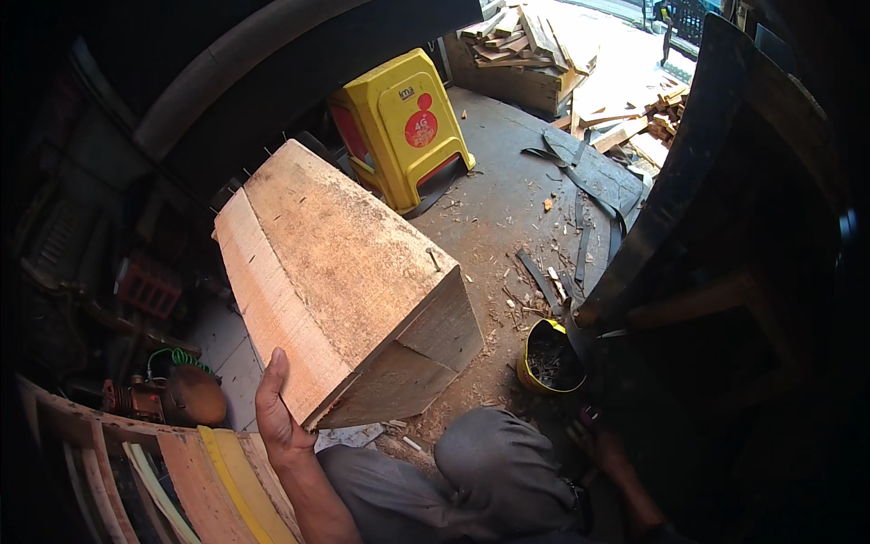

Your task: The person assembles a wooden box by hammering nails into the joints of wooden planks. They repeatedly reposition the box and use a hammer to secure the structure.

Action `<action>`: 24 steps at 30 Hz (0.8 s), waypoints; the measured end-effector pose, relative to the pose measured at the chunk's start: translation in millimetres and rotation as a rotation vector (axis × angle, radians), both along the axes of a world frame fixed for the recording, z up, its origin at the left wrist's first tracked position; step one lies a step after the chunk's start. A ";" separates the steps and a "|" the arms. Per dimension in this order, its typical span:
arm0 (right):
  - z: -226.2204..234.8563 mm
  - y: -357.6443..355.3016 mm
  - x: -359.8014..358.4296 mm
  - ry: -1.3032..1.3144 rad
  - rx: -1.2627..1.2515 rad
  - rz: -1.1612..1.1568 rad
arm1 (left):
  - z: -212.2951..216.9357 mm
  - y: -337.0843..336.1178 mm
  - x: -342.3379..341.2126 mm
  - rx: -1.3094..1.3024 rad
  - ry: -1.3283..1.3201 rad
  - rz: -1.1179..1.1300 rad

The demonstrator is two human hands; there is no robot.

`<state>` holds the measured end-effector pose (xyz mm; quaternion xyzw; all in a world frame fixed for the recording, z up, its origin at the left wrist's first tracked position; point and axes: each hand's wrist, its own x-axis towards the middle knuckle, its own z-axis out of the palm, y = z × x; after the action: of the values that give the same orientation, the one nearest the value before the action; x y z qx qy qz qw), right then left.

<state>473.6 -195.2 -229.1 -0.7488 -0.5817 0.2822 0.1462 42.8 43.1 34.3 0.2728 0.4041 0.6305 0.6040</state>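
Because the big wooden block [349,281] rests tilted on the dusty floor [507,208], its near lower corner close to the person's bent knee [494,458], the left hand [276,408] lies flat against its pale left face near that corner, fingers stretched upward and thumb spread, bracing rather than gripping; it looks like a steadying hold that keeps the heavy block from tipping toward the cluttered left side. A bent nail [434,258] stands out of the block's top face near its right edge. The right hand [603,444] is low in the dark at the right, beside a yellow bowl of nails [548,358]; whether it is closed around anything I cannot tell, as shadow hides the fingers. Behind the block's far corner stands a yellow plastic stool [403,127], and wood offcuts [526,41] are heaped at the far edge of the floor. Curved wooden slats [195,485] lean at the lower left
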 end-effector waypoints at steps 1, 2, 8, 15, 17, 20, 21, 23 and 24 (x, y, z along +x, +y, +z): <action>-21.3 -22.0 -1.4 -0.075 -0.005 0.066 | -0.2 -1.8 0.5 -0.003 0.036 0.031; -42.2 -44.7 -2.8 -0.151 -0.006 0.126 | -1.2 -2.0 1.5 -0.004 0.069 0.058; -78.8 -60.8 -5.3 -0.098 -0.095 -0.129 | -3.4 -4.1 5.7 0.069 0.121 0.138; -67.5 -69.6 -3.6 -0.091 -0.263 -0.283 | -9.8 -2.6 0.6 0.089 0.182 0.164; -54.7 -69.6 -5.8 -0.073 -0.309 -0.299 | -6.5 -3.1 6.0 0.106 0.163 0.168; -66.0 -80.8 -0.8 -0.094 -0.339 -0.300 | -3.8 -3.7 9.3 0.096 0.158 0.172; -74.3 -88.6 0.4 -0.160 -0.329 -0.288 | -3.5 -3.8 8.4 0.087 0.162 0.177; -70.4 -87.9 -3.9 -0.230 -0.177 -0.357 | -10.1 -1.3 2.0 0.086 0.161 0.193; -66.0 -92.4 -10.7 -0.229 -0.042 -0.444 | -11.7 -1.2 -1.5 0.086 0.161 0.203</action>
<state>463.0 -287.6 -295.1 -0.8881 -0.4097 0.1687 0.1221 41.3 41.9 22.6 0.3058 0.4494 0.6813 0.4903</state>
